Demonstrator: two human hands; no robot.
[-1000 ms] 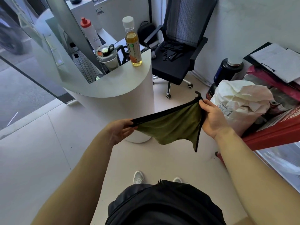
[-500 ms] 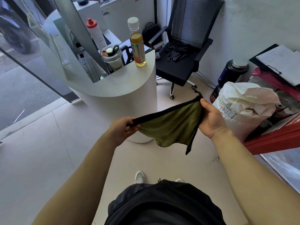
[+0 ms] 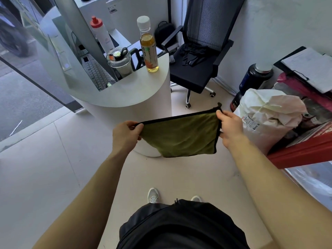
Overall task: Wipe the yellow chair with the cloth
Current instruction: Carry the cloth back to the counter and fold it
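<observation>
An olive-green cloth (image 3: 181,135) with a black hem hangs stretched between my two hands, in front of my chest and above the pale floor. My left hand (image 3: 125,135) pinches its left top corner. My right hand (image 3: 229,127) grips its right top corner and right edge. The cloth's lower part droops free. No yellow chair is in view.
A round white counter (image 3: 136,94) stands just beyond the cloth, carrying a tea bottle (image 3: 148,45), a lidded jar (image 3: 120,62) and a red-capped bottle (image 3: 101,33). A black office chair (image 3: 199,56) is behind it. A white sack (image 3: 265,117) and a red stand (image 3: 305,151) crowd the right.
The cloth has been pulled wider and flatter between my hands, with its right side let down so it hangs as a fuller sheet. Both hands kept their hold.
</observation>
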